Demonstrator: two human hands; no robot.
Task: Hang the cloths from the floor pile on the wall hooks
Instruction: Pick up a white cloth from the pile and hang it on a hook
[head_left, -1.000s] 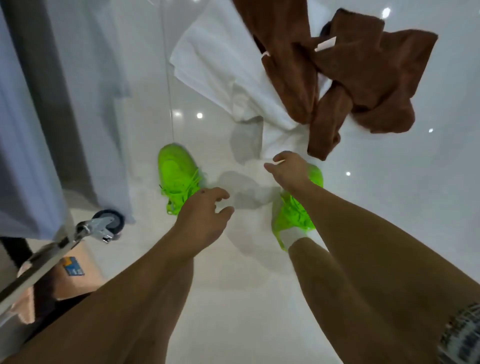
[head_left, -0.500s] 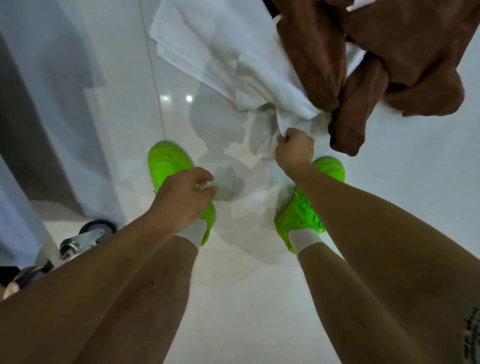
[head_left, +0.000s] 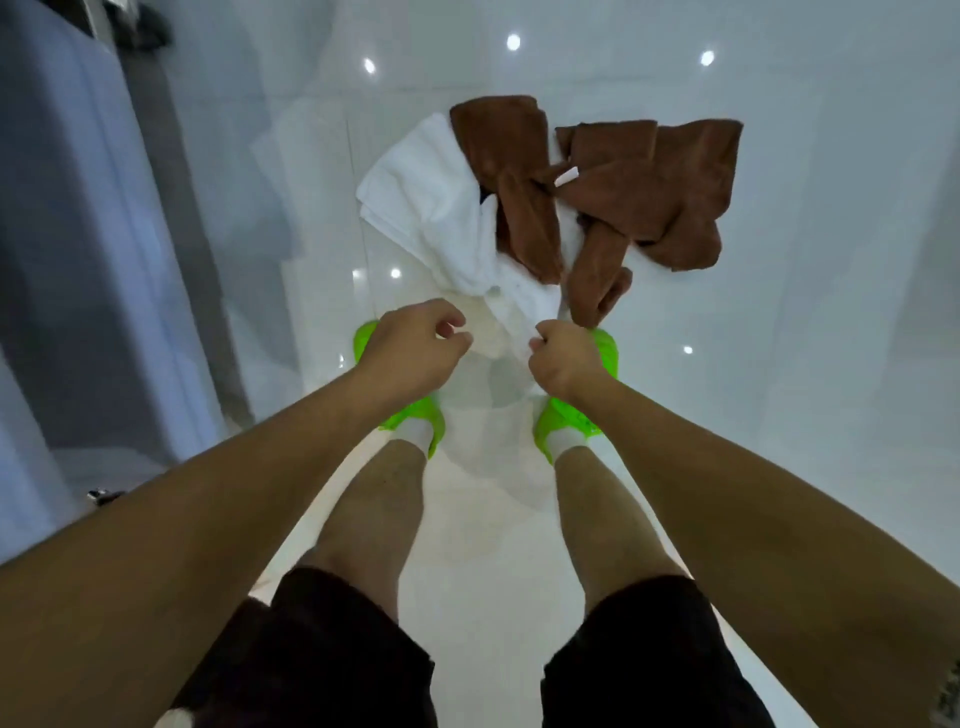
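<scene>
A pile of cloths lies on the glossy white floor ahead of my feet. A white cloth (head_left: 431, 208) is at the bottom, with two brown cloths (head_left: 524, 187) (head_left: 654, 202) draped over it. My right hand (head_left: 563, 358) grips the near corner of the white cloth and has it lifted off the floor. My left hand (head_left: 415, 348) hovers just left of that corner with fingers loosely curled, holding nothing. No wall hooks are in view.
My two bright green shoes (head_left: 410, 405) (head_left: 576, 410) stand just behind the hands on the floor (head_left: 779, 364). A grey-blue curtain or panel (head_left: 88, 260) runs along the left side. Ceiling lights reflect in the tiles.
My right hand closed on the near corner of the white cloth and pulled it up and toward me. My left hand moved in beside it. My view rose away from the pile.
</scene>
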